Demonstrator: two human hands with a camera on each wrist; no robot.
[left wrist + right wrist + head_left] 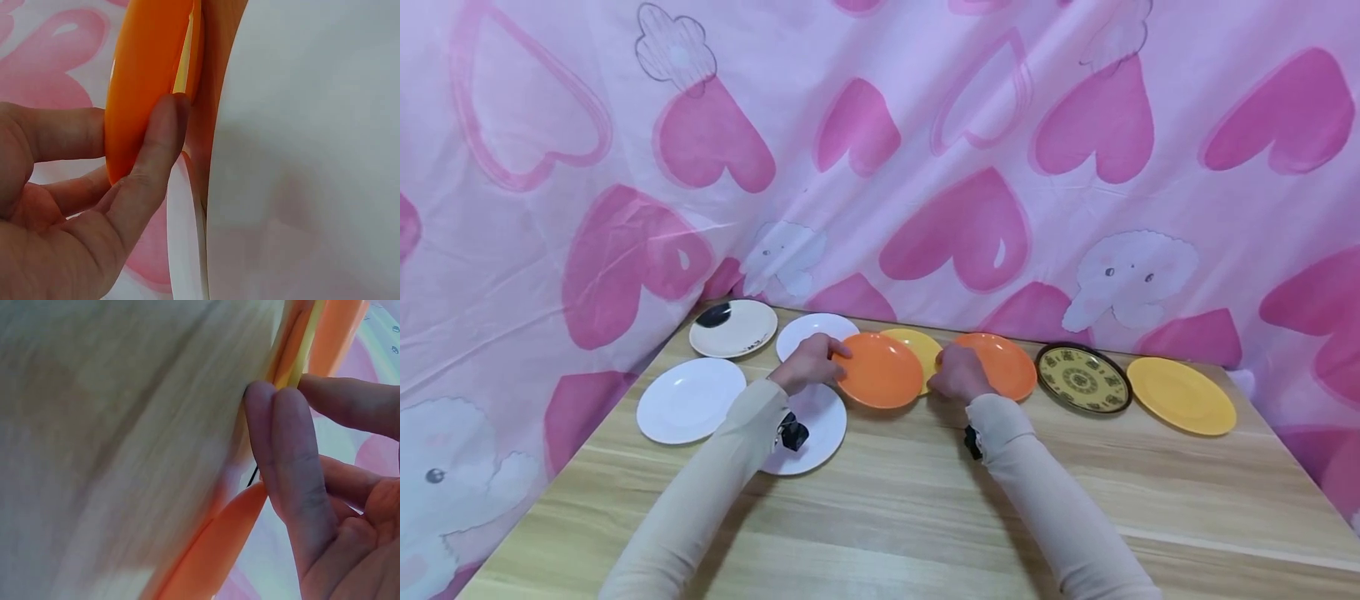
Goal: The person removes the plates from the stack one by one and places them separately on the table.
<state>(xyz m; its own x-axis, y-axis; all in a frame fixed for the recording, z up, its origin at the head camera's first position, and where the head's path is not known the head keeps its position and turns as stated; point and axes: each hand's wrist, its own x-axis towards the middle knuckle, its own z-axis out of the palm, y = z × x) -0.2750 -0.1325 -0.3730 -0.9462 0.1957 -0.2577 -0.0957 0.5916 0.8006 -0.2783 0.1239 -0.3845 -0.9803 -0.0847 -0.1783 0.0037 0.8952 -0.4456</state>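
My left hand (811,363) pinches the left edge of an orange plate (882,372), thumb on one face and fingers on the other in the left wrist view. That plate is raised off the table and partly covers a yellow plate (925,343) behind it. The right hand (961,373) grips the yellow plate's right edge; in the right wrist view the yellow rim (302,362) lies between thumb and fingers. Behind this hand a second orange plate (1000,365) lies on the table, partly hidden by it. A white plate (820,429) lies under my left wrist.
At left are a white plate (691,400) and a cream plate with a black patch (737,329); another white plate (811,329) sits behind my left hand. A dark-rimmed patterned plate (1084,379) and a yellow plate (1182,396) lie right. A pink heart-print cloth (880,200) hangs behind the table.
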